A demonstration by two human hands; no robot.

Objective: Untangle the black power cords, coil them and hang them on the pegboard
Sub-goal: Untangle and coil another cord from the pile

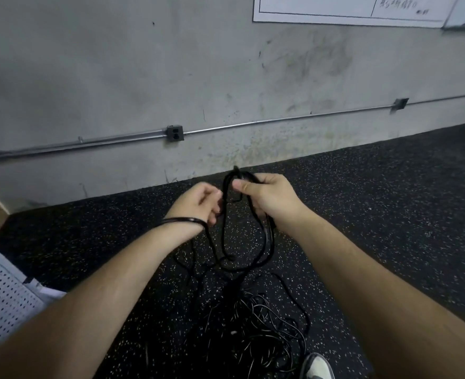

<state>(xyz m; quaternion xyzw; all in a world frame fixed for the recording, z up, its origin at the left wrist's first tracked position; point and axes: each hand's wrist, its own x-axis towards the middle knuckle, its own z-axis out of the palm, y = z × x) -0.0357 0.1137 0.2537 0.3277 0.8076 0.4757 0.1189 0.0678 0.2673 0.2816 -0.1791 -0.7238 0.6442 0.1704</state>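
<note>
Both my hands are raised over the floor with black power cords between them. My right hand [266, 198] grips a bunch of cord loops [268, 236] that hang down from its fist. My left hand [198, 203] pinches a single strand beside it, and another loop lies over my left wrist [183, 220]. The hanging strands run down into a tangled pile of black cords [256, 324] on the floor below. A white pegboard [1, 296] shows at the lower left edge, with nothing on its visible part.
A grey concrete wall [171, 64] stands ahead with a metal conduit [253, 123] and an outlet box [175, 133]. The floor is black speckled rubber [376, 214]. A shoe [317, 367] shows at the bottom. White paper sheets [348, 8] hang at the top right.
</note>
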